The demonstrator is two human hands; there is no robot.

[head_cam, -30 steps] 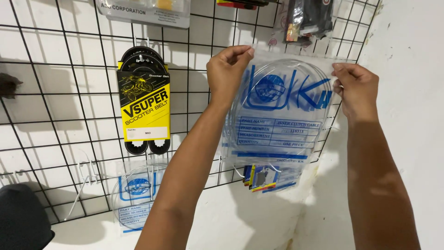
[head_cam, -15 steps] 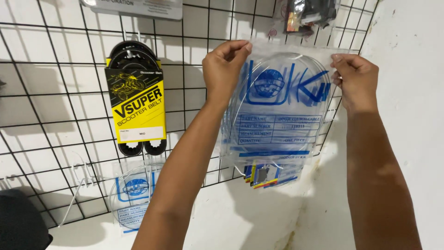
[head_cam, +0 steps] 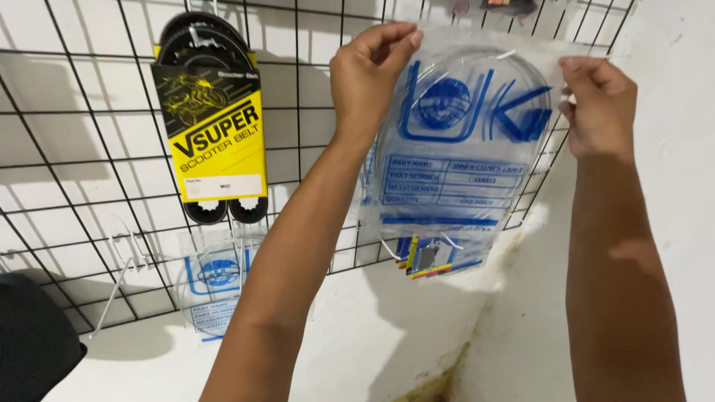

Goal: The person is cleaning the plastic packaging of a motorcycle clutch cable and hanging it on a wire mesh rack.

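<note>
Item: clear plastic bag [head_cam: 454,149] with blue printing and a blue label panel.
Contents: a thin coiled cable, faintly visible inside.
Pose: upright and flat, spread wide at its top edge.
Place: against the black wire grid [head_cam: 89,156], at its right end, covering other packets hung there.

Black wire grid rack [head_cam: 89,186] on the white wall, as I see it. Hung on it: a scooter belt [head_cam: 212,123] in a yellow-and-black card sleeve. Below the belt, a small clear bag [head_cam: 216,286] with blue print. Right of the belt, a large clear bag [head_cam: 462,149] with blue print, coloured packets [head_cam: 426,260] behind its lower edge.
</note>
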